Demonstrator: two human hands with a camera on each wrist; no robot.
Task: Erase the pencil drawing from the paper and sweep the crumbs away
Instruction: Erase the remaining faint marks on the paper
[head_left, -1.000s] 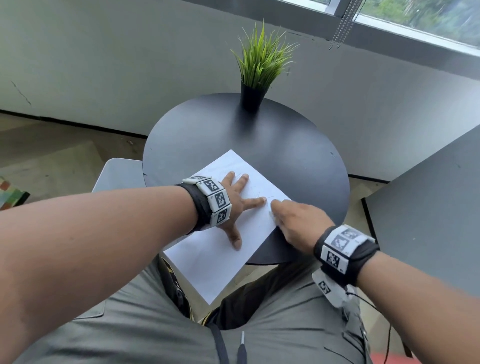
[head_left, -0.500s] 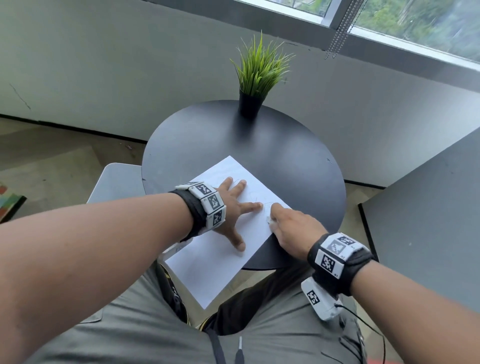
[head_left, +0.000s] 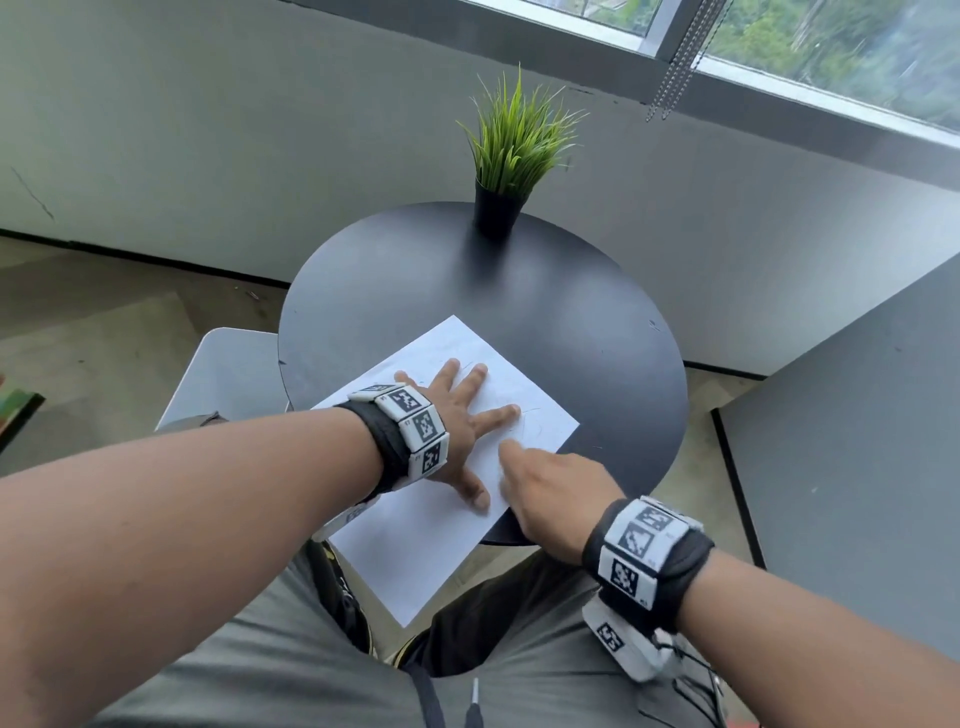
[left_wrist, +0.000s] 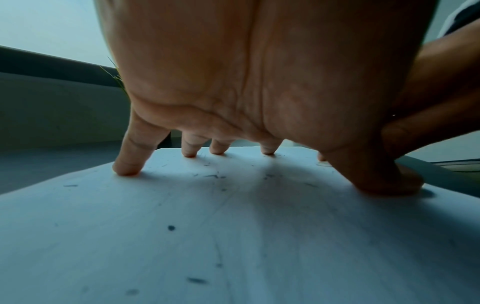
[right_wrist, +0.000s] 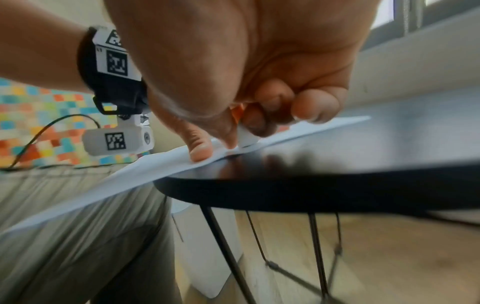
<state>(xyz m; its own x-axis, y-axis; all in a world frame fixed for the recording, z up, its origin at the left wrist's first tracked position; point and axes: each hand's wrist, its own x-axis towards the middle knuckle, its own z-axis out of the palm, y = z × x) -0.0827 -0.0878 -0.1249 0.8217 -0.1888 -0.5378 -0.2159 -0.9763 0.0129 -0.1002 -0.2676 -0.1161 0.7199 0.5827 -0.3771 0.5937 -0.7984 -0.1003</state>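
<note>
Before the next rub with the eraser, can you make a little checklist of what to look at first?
1. Left hand spread flat, pressing the paper: ok.
2. Right hand pinching the white eraser: ok.
3. Eraser tip touching the paper: ok.
4. Whole paper resting on the table: not ok, the near end overhangs the lap.
5. Crumbs swept off: not ok, dark bits remain.
6. Drawing fully gone: not ok, faint lines remain.

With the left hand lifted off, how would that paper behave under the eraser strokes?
Probably slides or buckles: the paper is a thin sheet on a smooth black table. Its near part overhangs the edge unsupported, so likely floppy. The left hand, spread flat, seems to pin it.
</note>
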